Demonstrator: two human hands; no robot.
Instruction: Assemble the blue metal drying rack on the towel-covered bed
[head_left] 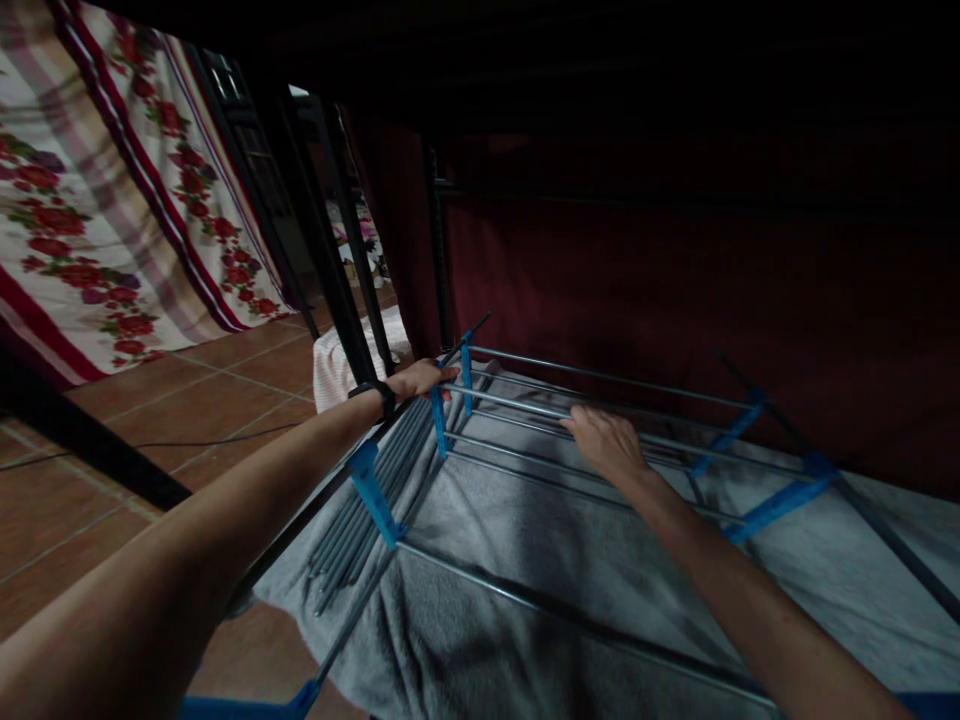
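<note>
A rack of thin grey metal rods joined by blue plastic brackets lies on a grey towel-like cloth. My left hand, with a dark band on its wrist, grips the far left blue bracket near the rack's corner. My right hand rests on the middle rods, fingers curled around one. A bundle of loose grey rods lies along the rack's left side, beside my left forearm.
Dark metal frame posts rise behind the rack, with a dark red curtain to the right. A floral cloth hangs at left over a brown tiled floor. A pale pink cloth lies by the posts.
</note>
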